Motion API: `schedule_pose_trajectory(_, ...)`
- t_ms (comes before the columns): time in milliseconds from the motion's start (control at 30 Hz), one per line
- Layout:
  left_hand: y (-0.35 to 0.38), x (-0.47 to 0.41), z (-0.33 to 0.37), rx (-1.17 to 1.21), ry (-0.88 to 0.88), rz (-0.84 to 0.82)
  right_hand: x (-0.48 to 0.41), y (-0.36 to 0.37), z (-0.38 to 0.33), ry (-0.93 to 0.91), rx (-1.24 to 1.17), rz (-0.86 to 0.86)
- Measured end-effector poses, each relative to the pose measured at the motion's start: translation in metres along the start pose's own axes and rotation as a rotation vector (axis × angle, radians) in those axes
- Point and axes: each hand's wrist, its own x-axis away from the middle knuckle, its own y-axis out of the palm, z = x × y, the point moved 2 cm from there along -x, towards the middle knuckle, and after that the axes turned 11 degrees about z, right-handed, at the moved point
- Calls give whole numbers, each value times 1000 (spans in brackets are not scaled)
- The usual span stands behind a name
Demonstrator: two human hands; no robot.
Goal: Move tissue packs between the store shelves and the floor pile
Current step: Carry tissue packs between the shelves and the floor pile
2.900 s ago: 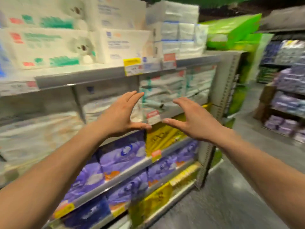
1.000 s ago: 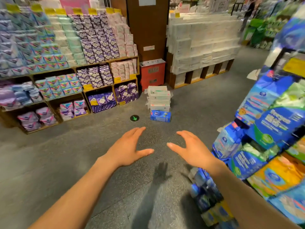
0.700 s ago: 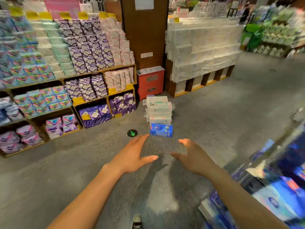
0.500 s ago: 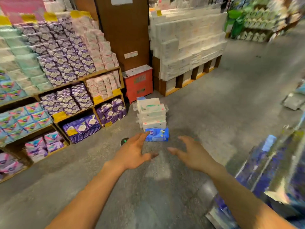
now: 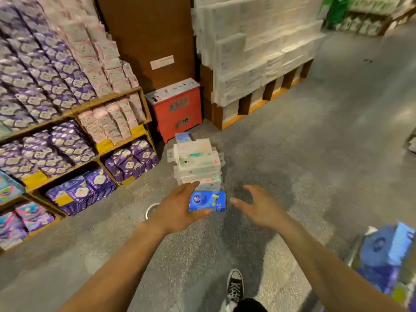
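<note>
A floor pile of white tissue packs stands stacked on the grey floor in the middle of the view, with a small blue tissue pack lying in front of it. My left hand is held out with fingers spread, just left of the blue pack and partly in front of it; it holds nothing. My right hand is stretched out to the right of the blue pack, fingers relaxed and empty. Both hands hover above the floor, apart from the packs.
Wooden shelves full of purple and pink packs line the left. A red box stands behind the pile, beside a pallet of white packs. Blue packs sit at the lower right. My shoe is on the floor below.
I have turned from the shelf and walked toward the floor pile. The pile and blue pack are now much nearer, between my outstretched empty hands.
</note>
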Motion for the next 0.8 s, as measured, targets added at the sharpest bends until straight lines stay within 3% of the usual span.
schedule_pose_trajectory(367,37,-182,-105,36,-200,-42,-232,35,9,19,128,-148)
schedule_pose_trajectory(567,100,-285,-197,72,-247,-106,-334,118,37,176,146,-173)
schedule_pose_trajectory(800,245,-373,-332,50,-257,-237,-438,259,105,281,173,-160)
